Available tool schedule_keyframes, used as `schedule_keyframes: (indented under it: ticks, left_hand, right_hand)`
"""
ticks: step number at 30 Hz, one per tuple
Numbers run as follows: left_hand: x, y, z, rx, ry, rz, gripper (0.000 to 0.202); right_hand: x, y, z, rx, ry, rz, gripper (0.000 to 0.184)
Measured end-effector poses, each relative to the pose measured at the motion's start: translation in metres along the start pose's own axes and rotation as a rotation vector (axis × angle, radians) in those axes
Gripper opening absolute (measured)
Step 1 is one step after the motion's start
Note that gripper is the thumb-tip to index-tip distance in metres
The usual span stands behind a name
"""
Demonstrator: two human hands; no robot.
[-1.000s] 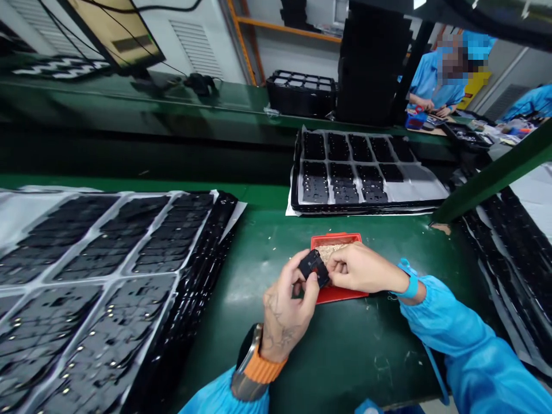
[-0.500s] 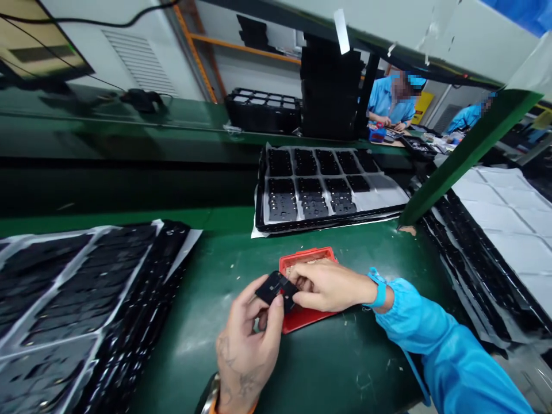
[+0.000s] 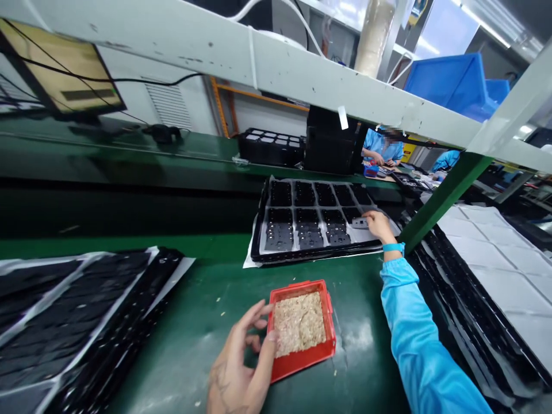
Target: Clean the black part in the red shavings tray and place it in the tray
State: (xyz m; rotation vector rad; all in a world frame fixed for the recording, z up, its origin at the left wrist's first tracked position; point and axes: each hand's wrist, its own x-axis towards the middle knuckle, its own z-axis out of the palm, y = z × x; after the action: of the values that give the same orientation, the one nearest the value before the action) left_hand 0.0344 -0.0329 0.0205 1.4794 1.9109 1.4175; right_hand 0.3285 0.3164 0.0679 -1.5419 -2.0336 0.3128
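My left hand (image 3: pixel 244 359) is empty, its thumb and fingers apart, at the left rim of a red plastic bin (image 3: pixel 297 362). Many small tan pieces (image 3: pixel 299 322) lie in the bin. Farther off, my right hand (image 3: pixel 378 225) pinches a small flat black plate (image 3: pixel 359 223) by its right end, over the front row of a black tray (image 3: pixel 259 253). Rows of similar black plates (image 3: pixel 279 230) rest in the tray's white-lined compartments. I cannot tell whether the held plate touches the tray.
Stacked trays of black parts (image 3: pixel 99 310) stand at left, and white-lined trays (image 3: pixel 487 259) at right. A green post (image 3: pixel 448 195) rises beside my right forearm. A pale beam (image 3: pixel 280 63) crosses above. Behind, a person in blue (image 3: pixel 382 148) sits at work.
My right hand has moved from the bin forward to the tray with the black plate. My left hand has let go of the plate and opened. The view has tilted up.
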Motion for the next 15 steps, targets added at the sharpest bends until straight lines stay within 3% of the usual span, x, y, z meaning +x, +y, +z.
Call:
schedule_keyframes:
  ticks: [7, 15]
  left_hand:
    - [0.004, -0.011, 0.005, 0.048, 0.01, -0.006, 0.05]
    - [0.003, 0.001, 0.004, 0.016, 0.024, 0.018, 0.037]
  right_hand:
    - [0.018, 0.007, 0.024, -0.109, -0.051, -0.027, 0.026]
    - [0.017, 0.009, 0.023, -0.227, -0.022, -0.014, 0.037]
